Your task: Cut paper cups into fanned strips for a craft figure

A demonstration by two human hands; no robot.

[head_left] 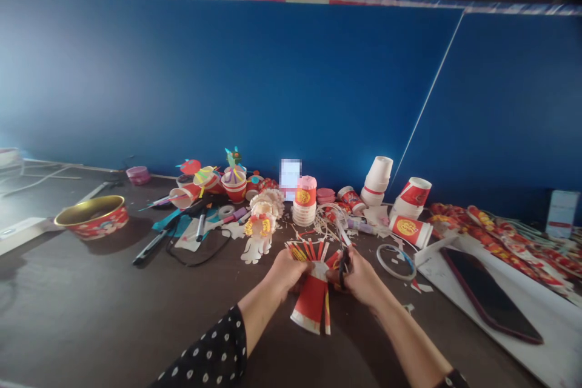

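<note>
Already the paper cup (313,298) is cut into strips (309,250) above the fingers, a broad red panel (310,303) left whole below them; the left hand (285,273) grips it closely; the right hand (362,280) curls shut around black scissors (344,267) at the cup's side.

From here I read the cut paper cup (311,303) as thin, faintly glossy coated paper, the scissor handles (344,268) as black plastic, the round tin (93,219) as glossy lacquered metal, and the bench (82,315) as matt.
</note>
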